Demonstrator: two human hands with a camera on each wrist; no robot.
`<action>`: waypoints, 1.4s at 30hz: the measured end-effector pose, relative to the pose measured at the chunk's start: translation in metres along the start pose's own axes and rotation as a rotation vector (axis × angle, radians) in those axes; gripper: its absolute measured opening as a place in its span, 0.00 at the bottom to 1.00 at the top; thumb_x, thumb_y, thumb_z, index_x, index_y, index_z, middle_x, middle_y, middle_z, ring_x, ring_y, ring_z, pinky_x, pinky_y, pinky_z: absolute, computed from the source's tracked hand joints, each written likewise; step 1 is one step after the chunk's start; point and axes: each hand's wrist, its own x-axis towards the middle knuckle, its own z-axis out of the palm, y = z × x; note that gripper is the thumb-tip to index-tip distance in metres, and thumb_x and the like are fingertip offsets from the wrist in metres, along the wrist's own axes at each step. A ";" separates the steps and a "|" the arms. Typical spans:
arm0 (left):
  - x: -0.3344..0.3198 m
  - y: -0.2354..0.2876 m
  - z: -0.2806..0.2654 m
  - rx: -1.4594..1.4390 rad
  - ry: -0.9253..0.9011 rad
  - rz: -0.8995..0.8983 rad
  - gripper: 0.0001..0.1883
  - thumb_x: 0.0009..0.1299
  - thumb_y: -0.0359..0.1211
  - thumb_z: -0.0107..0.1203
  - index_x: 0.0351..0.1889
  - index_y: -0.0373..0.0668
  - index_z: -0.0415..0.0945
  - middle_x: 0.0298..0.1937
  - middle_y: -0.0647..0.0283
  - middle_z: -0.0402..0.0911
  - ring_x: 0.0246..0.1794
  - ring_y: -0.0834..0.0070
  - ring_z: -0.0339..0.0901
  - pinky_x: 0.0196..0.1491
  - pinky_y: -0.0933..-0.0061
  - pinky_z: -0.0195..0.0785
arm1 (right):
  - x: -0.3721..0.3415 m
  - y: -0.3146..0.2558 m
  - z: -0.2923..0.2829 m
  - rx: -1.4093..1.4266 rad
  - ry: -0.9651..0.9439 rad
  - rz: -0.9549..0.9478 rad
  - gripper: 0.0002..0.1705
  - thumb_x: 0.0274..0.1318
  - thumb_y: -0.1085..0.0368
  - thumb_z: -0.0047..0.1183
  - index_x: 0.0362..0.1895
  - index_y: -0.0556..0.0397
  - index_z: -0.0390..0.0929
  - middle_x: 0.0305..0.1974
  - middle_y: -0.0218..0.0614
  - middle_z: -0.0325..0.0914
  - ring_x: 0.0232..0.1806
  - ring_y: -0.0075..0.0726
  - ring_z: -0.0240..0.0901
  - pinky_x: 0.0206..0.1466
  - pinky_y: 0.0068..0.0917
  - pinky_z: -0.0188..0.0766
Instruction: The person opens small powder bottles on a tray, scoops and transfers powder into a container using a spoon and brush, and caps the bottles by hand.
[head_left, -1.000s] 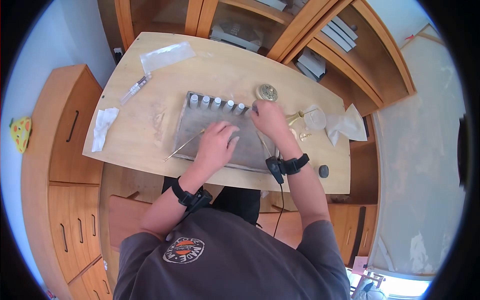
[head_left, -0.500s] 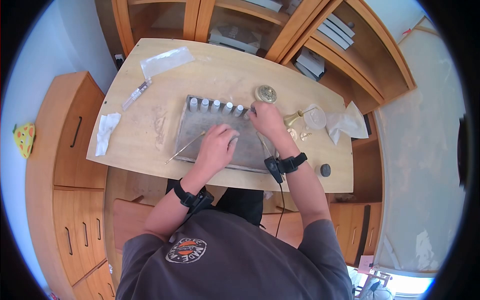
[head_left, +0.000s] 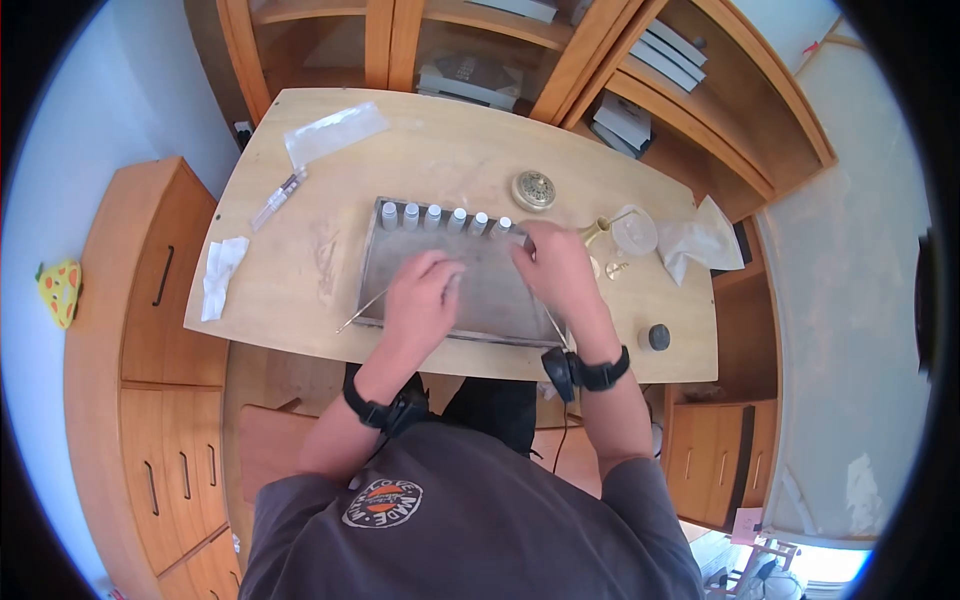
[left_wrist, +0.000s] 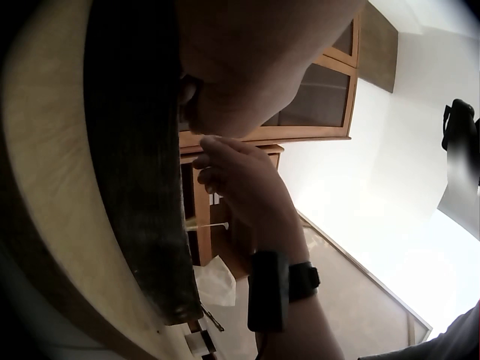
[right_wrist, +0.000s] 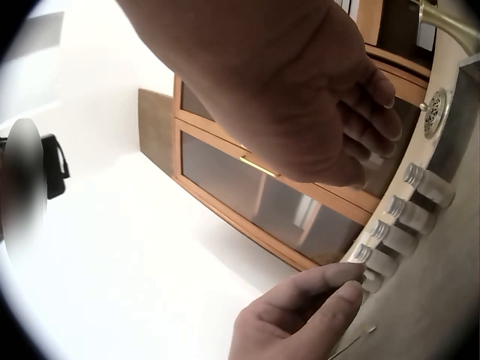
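Note:
My left hand (head_left: 420,300) hovers over the grey rectangular tray (head_left: 490,300), fingers loosely bent. In the right wrist view, its greyish forefinger and thumb stand slightly apart with nothing visible between them. Over the tray's right part is my right hand (head_left: 558,268), its fingers relaxed and no object showing in them. A row of several small bottles (head_left: 434,217) with pale caps stands upright along the tray's back edge. Just beyond the right fingertips is the rightmost bottle (head_left: 503,226). One thin brass tool (head_left: 364,311) leans over the tray's left side, and another (head_left: 553,325) lies at its right.
Behind the tray sits a round brass pot (head_left: 533,190) with a pierced lid. To the right are a brass vase (head_left: 597,231), a clear cup (head_left: 635,233), a crumpled white bag (head_left: 700,243) and a dark round jar (head_left: 655,337). A tissue (head_left: 224,278) and a pen-like tube (head_left: 278,200) lie left.
My right hand has drawn back from the tray's far right corner, towards my body, leaving the rightmost bottle in plain view at the row's end. My left hand has shifted slightly.

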 end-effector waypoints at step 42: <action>0.015 0.022 0.048 0.066 -0.584 -0.084 0.27 0.67 0.33 0.56 0.64 0.38 0.66 0.30 0.51 0.84 0.24 0.67 0.82 0.35 0.66 0.75 | -0.134 0.022 -0.009 0.484 0.480 0.380 0.05 0.56 0.72 0.56 0.34 0.62 0.80 0.24 0.40 0.78 0.23 0.29 0.73 0.29 0.24 0.69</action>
